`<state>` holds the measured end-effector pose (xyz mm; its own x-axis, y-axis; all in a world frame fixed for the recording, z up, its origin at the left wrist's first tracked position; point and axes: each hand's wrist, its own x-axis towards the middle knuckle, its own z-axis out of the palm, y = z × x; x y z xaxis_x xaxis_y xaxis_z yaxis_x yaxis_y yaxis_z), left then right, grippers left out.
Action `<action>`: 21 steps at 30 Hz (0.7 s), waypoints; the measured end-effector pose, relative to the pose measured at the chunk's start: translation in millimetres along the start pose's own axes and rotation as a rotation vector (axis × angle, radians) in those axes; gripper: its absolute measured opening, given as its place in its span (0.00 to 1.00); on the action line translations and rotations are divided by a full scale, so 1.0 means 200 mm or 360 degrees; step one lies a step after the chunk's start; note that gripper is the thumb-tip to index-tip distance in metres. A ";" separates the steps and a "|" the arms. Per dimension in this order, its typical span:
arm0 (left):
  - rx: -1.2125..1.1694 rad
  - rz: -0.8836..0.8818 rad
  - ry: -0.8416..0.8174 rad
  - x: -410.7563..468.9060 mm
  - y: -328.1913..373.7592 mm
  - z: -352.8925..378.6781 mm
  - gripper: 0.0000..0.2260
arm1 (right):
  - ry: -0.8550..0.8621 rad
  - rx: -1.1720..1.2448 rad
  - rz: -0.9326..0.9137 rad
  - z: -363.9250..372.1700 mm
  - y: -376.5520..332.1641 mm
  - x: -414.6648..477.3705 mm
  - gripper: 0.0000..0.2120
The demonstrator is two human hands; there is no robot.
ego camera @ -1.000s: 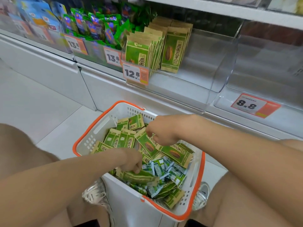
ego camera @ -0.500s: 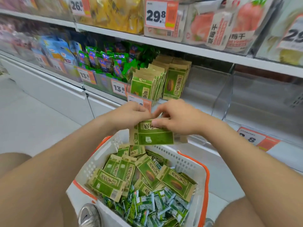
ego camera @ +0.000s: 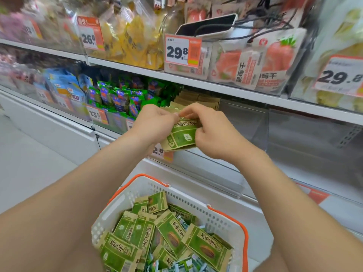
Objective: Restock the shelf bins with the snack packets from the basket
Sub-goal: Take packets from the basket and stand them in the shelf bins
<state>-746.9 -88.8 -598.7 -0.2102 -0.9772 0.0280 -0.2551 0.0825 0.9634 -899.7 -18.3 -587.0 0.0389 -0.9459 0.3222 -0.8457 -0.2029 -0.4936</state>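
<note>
Two hands | green packet [ego camera: 181, 136] is pinched by left hand [ego camera: 155, 122] and right hand [ego camera: 213, 135], top edge hidden by fingers [ego camera: 189, 111] | basket [ego camera: 196, 205] below hands is filled with packets [ego camera: 171, 232]

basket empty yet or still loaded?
Loaded: green packets lie piled in the basket. The left hand and right hand pinch one more packet above it.

The left hand [ego camera: 155, 122] and the right hand [ego camera: 212, 130] hide the top and side edges of the green packet [ego camera: 181, 136] they pinch. The left wrist covers most of a price tag [ego camera: 160, 152], so only "2.8" shows. The brown packets [ego camera: 198, 99] in the bin sit mostly behind the hands. The basket [ego camera: 196, 203] is cut off at the bottom. The packs [ego camera: 11, 26] at the far left are just a blur.
</note>
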 end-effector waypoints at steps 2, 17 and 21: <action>-0.0084 -0.0044 0.0074 0.03 -0.02 0.03 0.08 | -0.0320 -0.0082 -0.0082 -0.04 0.04 0.00 0.36; -0.0228 0.0588 -0.0048 0.07 -0.11 0.19 0.06 | 0.0003 0.0822 0.0590 -0.01 0.32 0.09 0.22; 0.0032 0.0623 0.0204 0.15 -0.14 0.21 0.06 | -0.0082 0.0943 0.0732 0.02 0.31 0.10 0.14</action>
<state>-785.0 -112.2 -635.0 -0.1764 -0.8876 0.4254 -0.1978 0.4553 0.8681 -949.2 -51.3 -613.1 -0.2122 -0.9758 -0.0526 -0.3552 0.1272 -0.9261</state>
